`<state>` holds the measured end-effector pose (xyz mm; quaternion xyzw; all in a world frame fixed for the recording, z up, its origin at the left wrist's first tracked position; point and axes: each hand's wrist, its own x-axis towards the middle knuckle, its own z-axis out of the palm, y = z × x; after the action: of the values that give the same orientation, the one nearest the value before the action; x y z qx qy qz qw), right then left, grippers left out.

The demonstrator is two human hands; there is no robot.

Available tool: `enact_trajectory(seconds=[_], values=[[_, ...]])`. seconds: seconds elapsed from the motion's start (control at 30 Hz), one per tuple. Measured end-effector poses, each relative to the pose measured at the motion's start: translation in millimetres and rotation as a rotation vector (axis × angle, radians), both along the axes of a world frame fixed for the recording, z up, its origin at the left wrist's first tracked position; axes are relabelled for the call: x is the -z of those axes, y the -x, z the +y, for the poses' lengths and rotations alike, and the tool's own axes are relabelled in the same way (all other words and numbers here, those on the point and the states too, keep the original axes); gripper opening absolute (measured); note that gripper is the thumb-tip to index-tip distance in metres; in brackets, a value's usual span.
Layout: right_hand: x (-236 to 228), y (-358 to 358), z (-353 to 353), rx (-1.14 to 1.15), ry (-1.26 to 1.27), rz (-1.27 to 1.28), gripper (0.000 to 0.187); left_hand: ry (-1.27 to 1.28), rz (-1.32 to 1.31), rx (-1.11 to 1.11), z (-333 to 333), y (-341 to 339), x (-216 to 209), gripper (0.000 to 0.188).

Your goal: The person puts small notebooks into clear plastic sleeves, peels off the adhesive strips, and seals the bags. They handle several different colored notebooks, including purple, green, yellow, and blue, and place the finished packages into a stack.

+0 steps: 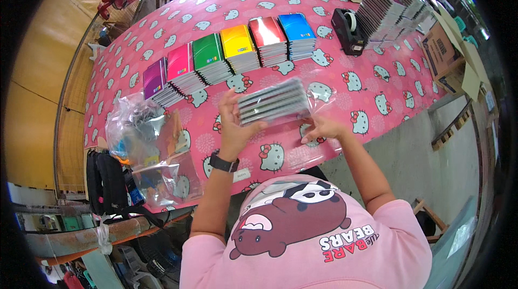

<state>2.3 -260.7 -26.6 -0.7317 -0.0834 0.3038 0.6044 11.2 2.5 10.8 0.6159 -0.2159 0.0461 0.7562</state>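
Observation:
A stack of spiral notebooks [274, 101], edges toward me, is inside a clear plastic bag [322, 96] above the table. My left hand [232, 125] is wrapped round the stack's left end, thumb in front and fingers behind. At the right end, my right hand [322, 129] has its fingers bent at the loose plastic of the bag and seems to pinch it. Beyond my hands stands a row of notebook piles with purple, pink, green, yellow [237, 42], red and blue [296, 30] covers.
Loose clear plastic bags [162, 181] lie at the left near edge, beside a black backpack [105, 181]. A black tape dispenser [349, 32] stands at the far right, next to tall notebook stacks [379, 12]. Open cardboard boxes [443, 51] sit at the right edge of the pink-covered table [345, 100].

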Motion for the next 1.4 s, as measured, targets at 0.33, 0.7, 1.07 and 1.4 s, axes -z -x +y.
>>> enact_trajectory(seconds=[0.33, 0.7, 1.07, 1.4], values=[[-41, -13, 53, 0.082, -0.457, -0.250, 0.065, -0.031, 0.009, 0.039, -7, 9, 12, 0.097], [-109, -32, 29, 0.391, 0.022, -0.530, 0.046, 0.004, -0.164, -0.436, 21, -15, -55, 0.072], [-28, -8, 64, 0.009, -0.217, -0.310, 0.106, -0.035, 0.132, 0.023, -16, 15, 49, 0.107], [-35, -14, 20, -0.019, -0.094, -0.666, 0.059, -0.598, -0.328, -0.394, 15, 45, 43, 0.066]])
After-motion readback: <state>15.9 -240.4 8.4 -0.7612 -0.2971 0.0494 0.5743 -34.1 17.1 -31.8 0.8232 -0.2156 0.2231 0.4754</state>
